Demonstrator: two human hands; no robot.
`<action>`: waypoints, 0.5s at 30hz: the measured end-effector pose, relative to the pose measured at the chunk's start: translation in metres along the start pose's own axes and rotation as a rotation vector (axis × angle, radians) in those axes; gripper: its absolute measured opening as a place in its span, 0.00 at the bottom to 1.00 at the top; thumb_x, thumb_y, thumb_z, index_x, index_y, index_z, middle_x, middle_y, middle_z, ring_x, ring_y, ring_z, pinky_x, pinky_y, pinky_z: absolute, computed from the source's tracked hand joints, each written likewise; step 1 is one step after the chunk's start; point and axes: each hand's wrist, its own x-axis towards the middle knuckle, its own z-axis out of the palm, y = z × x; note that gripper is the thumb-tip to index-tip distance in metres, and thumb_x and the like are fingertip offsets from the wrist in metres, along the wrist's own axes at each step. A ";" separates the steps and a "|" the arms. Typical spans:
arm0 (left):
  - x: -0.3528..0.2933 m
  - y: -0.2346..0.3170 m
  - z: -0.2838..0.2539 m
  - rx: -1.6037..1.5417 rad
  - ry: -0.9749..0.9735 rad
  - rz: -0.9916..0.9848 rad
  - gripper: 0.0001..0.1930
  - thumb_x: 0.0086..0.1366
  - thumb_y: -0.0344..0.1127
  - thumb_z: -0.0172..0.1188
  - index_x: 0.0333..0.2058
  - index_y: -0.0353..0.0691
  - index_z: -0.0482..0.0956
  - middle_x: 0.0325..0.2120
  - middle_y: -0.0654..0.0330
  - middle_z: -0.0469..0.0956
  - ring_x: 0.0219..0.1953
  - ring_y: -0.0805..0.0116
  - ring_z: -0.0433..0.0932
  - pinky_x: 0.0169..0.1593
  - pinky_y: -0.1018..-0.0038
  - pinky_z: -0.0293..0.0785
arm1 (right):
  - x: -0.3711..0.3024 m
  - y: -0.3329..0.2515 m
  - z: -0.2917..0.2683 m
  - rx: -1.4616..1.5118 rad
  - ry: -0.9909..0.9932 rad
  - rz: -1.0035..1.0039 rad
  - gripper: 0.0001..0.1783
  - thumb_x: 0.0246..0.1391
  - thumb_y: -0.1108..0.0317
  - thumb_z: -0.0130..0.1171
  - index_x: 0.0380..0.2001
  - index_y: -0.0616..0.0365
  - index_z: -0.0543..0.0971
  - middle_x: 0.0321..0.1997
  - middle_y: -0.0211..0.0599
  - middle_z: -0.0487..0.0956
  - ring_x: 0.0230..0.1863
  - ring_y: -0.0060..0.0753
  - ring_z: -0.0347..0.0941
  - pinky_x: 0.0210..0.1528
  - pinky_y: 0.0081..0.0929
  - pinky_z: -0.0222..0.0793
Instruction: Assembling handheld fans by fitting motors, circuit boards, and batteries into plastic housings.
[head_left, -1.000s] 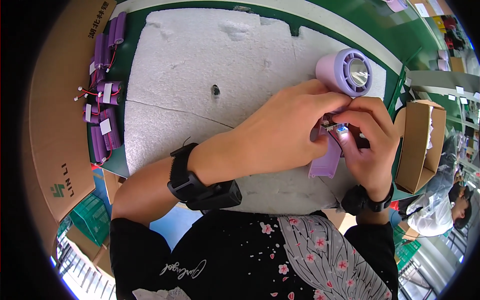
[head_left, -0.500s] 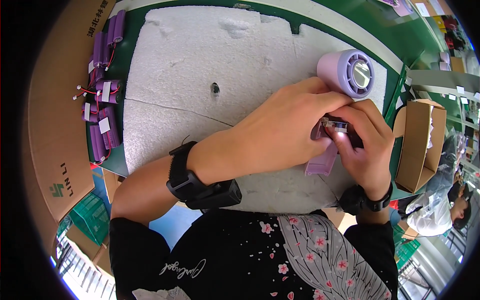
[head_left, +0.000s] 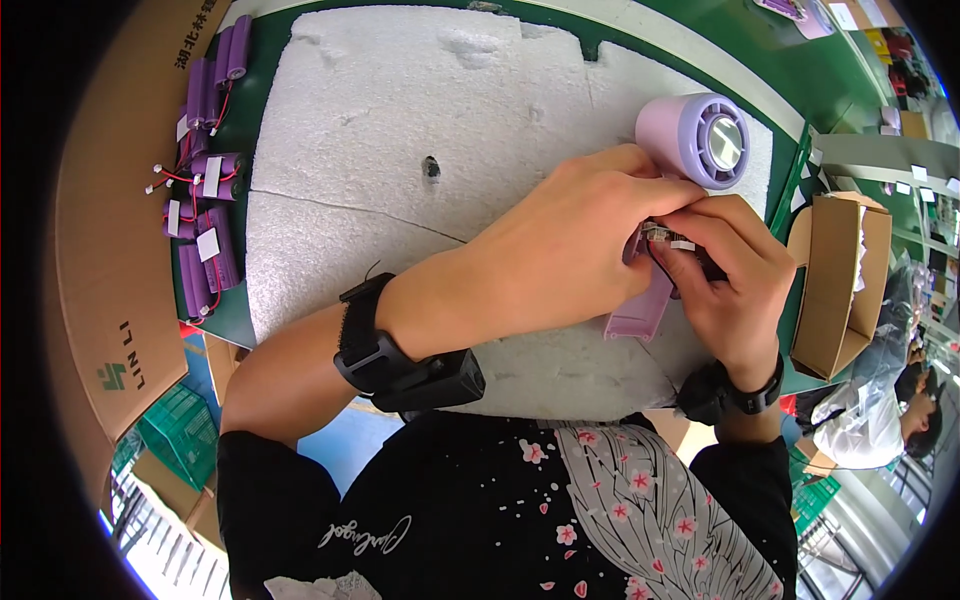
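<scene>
A light purple handheld fan lies on the white foam board, its round head at the far right and its opened handle shell extending toward me. My left hand is closed around the handle just below the head, partly covering it. At the opening, my right hand pinches a small circuit board with a pale connector between thumb and fingers. Both hands' fingertips meet there, so the inside of the handle is mostly hidden.
Purple battery cells with red wires and white labels lie along the left edge of the green table. A large cardboard box stands farther left. At the right is an open small carton. A person in white is beyond it.
The bright light by the circuit board no longer shows. My right fingers have shifted slightly, and the handle's near end has moved a little up and left.
</scene>
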 end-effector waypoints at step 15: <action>0.001 -0.003 0.000 0.026 -0.001 0.010 0.28 0.44 0.22 0.57 0.49 0.39 0.75 0.36 0.54 0.74 0.31 0.62 0.75 0.34 0.73 0.73 | 0.002 0.000 -0.001 -0.014 -0.029 -0.026 0.12 0.33 0.79 0.67 0.28 0.62 0.80 0.31 0.35 0.77 0.26 0.35 0.75 0.26 0.25 0.71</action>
